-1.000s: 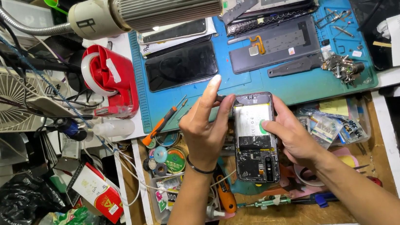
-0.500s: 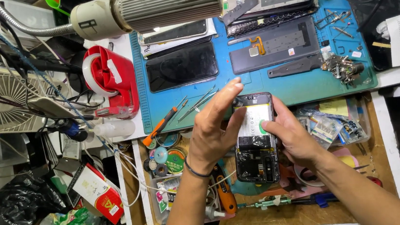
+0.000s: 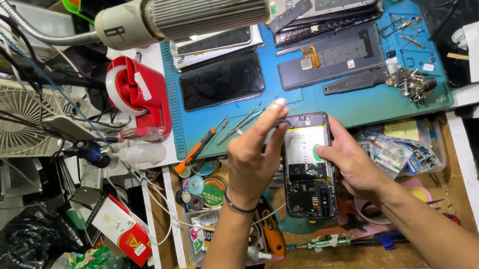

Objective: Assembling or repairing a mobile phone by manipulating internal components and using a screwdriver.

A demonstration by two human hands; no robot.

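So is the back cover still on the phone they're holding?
No, the phone lies open between the left hand and right hand, with its battery and board exposed.

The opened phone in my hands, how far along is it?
Done: the black phone with its back cover off shows battery and boards. In hand: the right hand holds it while the left hand works at its top edge. Left: it is still open.

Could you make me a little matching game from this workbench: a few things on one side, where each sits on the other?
Things:
1. opened phone
2. red tape dispenser
3. orange-handled screwdriver
4. white fan

Places:
A. far left edge of the bench
B. between the two hands
C. left of the blue mat, beside the fan
D. across the mat's lower left corner

Pairs: 1-B, 2-C, 3-D, 4-A
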